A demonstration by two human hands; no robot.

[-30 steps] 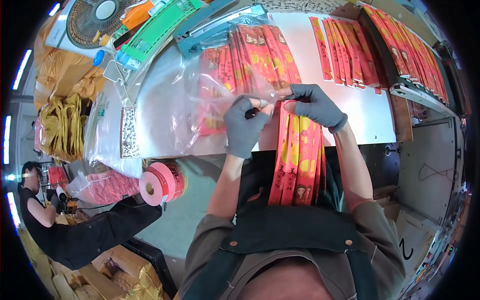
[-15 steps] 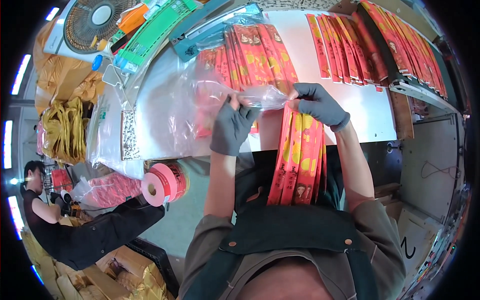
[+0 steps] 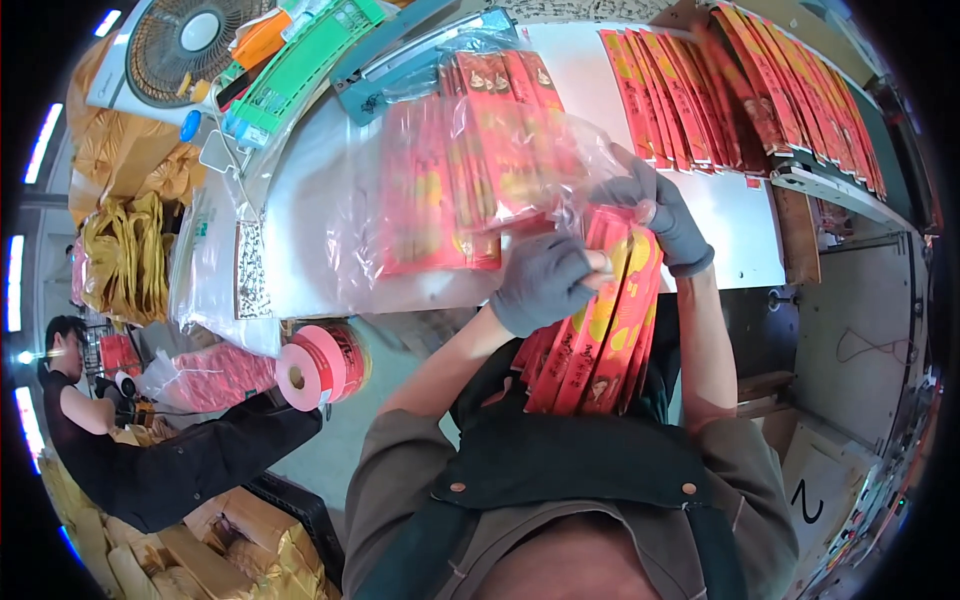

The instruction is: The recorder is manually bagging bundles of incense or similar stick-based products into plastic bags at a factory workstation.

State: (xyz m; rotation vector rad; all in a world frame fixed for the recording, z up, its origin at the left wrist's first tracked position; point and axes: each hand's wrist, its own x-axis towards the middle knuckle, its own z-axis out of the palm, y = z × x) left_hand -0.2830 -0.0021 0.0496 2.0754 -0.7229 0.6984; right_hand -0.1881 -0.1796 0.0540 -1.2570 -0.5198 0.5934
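Head view: red strips [image 3: 600, 340] are being bagged, clear bag [image 3: 520, 150] mouth pinched by left hand [image 3: 545, 285] and right hand [image 3: 655, 215]; sliding in judged next.

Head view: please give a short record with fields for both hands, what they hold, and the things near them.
left hand: grey-gloved left hand, gripping the bundle near its top
right hand: grey-gloved right hand, at the bag's opening
held item: bundle of long red and yellow paper strips
bag: clear plastic bag, over the bundle's top
surface: white table
nearby: pink tape roll
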